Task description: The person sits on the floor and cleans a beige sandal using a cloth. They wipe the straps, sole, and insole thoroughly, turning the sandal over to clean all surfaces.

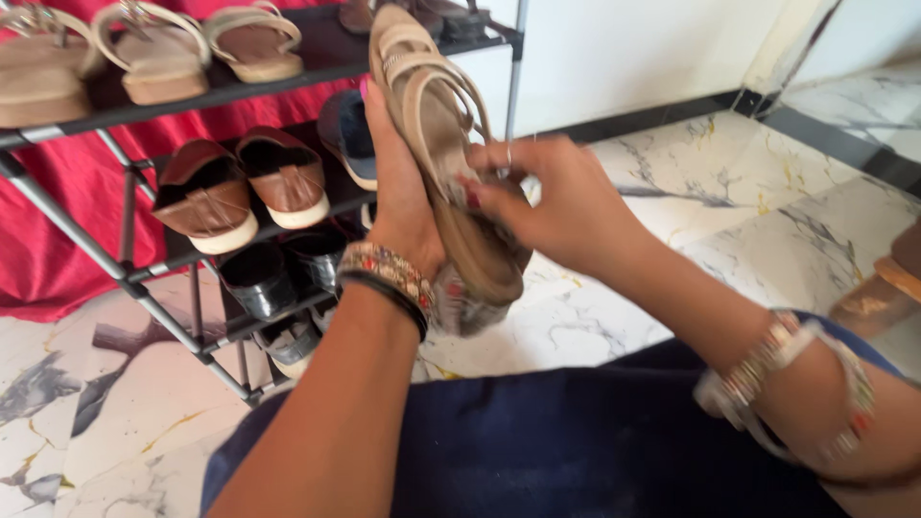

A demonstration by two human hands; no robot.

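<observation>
Your left hand (pixel 403 206) and right hand (pixel 552 201) both clasp a beige sandal (pixel 451 163). Just behind it stands the rack (pixel 115 254), with brown shoes (pixel 240 187) on it.

The left hand (pixel 403 206) lies mostly behind the beige strappy sandal (pixel 446 163), so its fingers and grip are hidden. On the black shoe rack (pixel 125 278), the sandal at the top shelf's left end (pixel 38 72) is cut by the picture's edge, and the dark shoes at that shelf's right end (pixel 451 14) are cropped at the top. On the rack's lowest shelf, the pale shoe (pixel 293 345) is half hidden behind the left forearm.
</observation>
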